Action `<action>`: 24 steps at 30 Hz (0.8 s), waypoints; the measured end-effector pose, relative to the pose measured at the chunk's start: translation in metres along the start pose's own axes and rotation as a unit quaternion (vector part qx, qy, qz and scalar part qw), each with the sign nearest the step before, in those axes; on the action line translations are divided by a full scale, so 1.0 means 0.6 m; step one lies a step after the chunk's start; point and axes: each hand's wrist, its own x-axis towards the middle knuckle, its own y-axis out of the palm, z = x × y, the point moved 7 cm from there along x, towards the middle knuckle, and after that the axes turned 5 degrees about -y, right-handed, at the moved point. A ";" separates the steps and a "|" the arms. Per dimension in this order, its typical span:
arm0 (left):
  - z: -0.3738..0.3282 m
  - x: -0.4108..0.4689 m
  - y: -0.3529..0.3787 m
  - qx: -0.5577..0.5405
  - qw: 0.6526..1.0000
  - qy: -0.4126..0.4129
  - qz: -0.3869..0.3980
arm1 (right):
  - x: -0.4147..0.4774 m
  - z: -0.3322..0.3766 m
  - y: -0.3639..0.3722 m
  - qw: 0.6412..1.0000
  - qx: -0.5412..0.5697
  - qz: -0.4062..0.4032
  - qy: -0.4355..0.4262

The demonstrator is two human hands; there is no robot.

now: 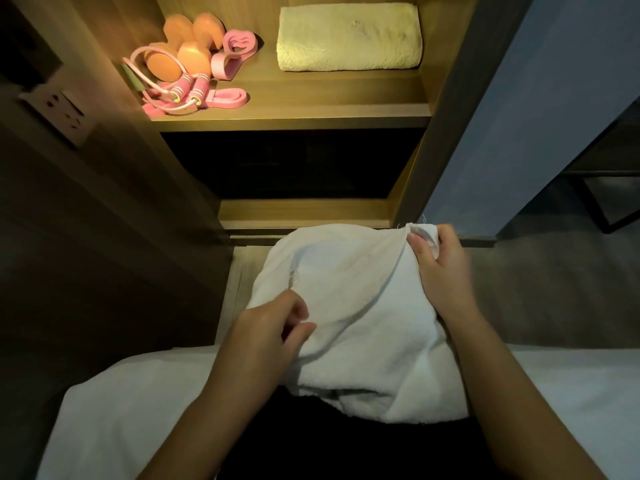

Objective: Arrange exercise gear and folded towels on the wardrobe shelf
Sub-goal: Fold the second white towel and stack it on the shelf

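A white towel (356,306) lies rumpled over my lap below the wardrobe. My right hand (441,268) pinches its far right corner. My left hand (273,327) grips the towel's left edge with curled fingers. On the lit wardrobe shelf (294,117) a folded pale yellow towel (349,38) lies at the right. At the shelf's left sit orange dumbbells (183,46), a pink skipping rope (180,90) and pink resistance bands (232,53).
A dark open compartment (291,164) lies under the lit shelf, with a lower wooden ledge (304,211) below it. A wall socket (65,112) sits on the left panel. White bedding (114,410) spreads beneath my arms. A blue wall (540,98) stands at the right.
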 end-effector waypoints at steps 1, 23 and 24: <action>0.001 -0.001 -0.002 0.005 1.000 -0.012 -0.026 | -0.002 0.000 -0.001 1.000 0.002 -0.002 -0.001; -0.019 0.052 -0.068 0.415 0.886 0.076 0.194 | -0.026 0.081 -0.042 0.989 0.087 -0.008 -0.119; -0.031 0.054 -0.088 0.401 0.897 0.086 0.167 | -0.024 0.090 -0.051 0.987 0.108 -0.014 -0.123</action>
